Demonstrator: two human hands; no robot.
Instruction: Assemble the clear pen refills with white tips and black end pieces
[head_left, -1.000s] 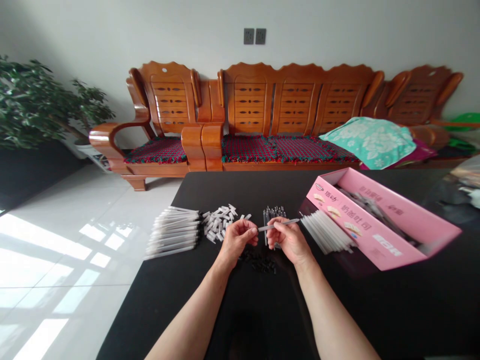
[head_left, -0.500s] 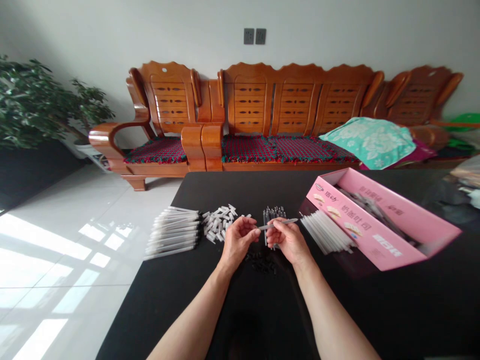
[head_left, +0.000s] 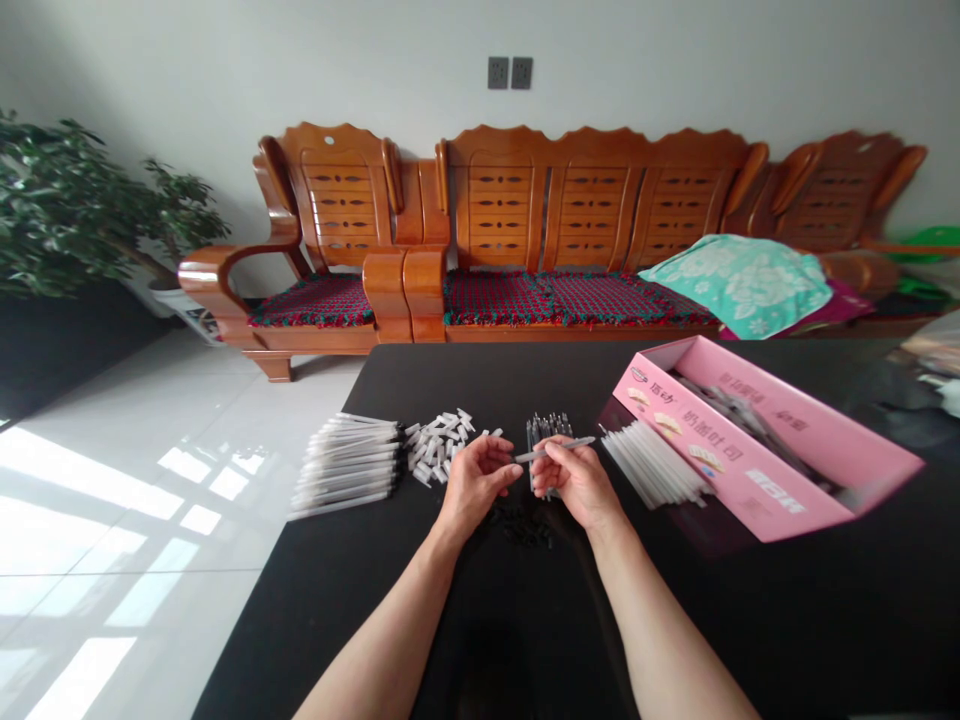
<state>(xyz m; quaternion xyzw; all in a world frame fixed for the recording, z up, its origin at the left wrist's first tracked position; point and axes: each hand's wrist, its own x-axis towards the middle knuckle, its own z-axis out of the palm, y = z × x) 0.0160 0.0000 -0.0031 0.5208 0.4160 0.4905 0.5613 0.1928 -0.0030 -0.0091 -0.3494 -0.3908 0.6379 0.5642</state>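
Over the middle of the black table, a slim translucent pen lies across the thumb and fingers of my right hand, which pinches it. My left hand curls its thumb and fingers around the pen's left end; the exact contact there is too small to see. Dark ink refills lie in a row just behind the hands. Small black pieces are scattered below them. Left of my left hand sit a heap of white caps and a stack of pens with black ends.
White tubes lie right of my right hand, against an open pink box holding dark items. The black table ends at the left above a tiled floor. A wooden sofa stands behind, with a potted plant at left.
My left hand has shifted very slightly left and its fingers have loosened a little at the pen's end. My right hand stays almost in place with the pen.
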